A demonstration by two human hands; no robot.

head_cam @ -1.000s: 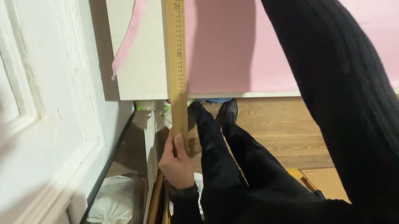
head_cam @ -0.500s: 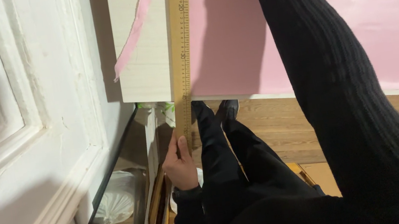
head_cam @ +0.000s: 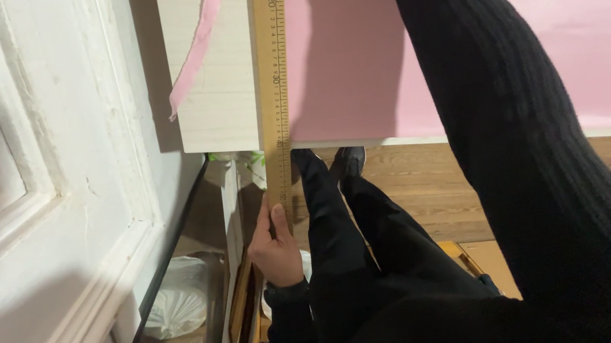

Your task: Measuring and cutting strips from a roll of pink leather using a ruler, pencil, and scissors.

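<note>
A long wooden ruler (head_cam: 273, 63) lies along a white board (head_cam: 219, 104) that is covered by a pink sheet (head_cam: 354, 67); a strip of the pink sheet is peeled back at the left. My left hand (head_cam: 275, 247) grips the ruler's near end, just past the board's edge. My right arm, in a black ribbed sleeve (head_cam: 511, 141), reaches up over the pink sheet, and the hand itself is out of frame.
A white window frame and wall (head_cam: 58, 192) stand at the left. Below are a wooden floor (head_cam: 436, 184), my dark legs and shoes (head_cam: 341, 190), a white plastic bag (head_cam: 179, 295) and flat boards leaning by the wall.
The view has shifted slightly; my left hand and the ruler sit a little lower in the frame. The grip on the ruler is the same.
</note>
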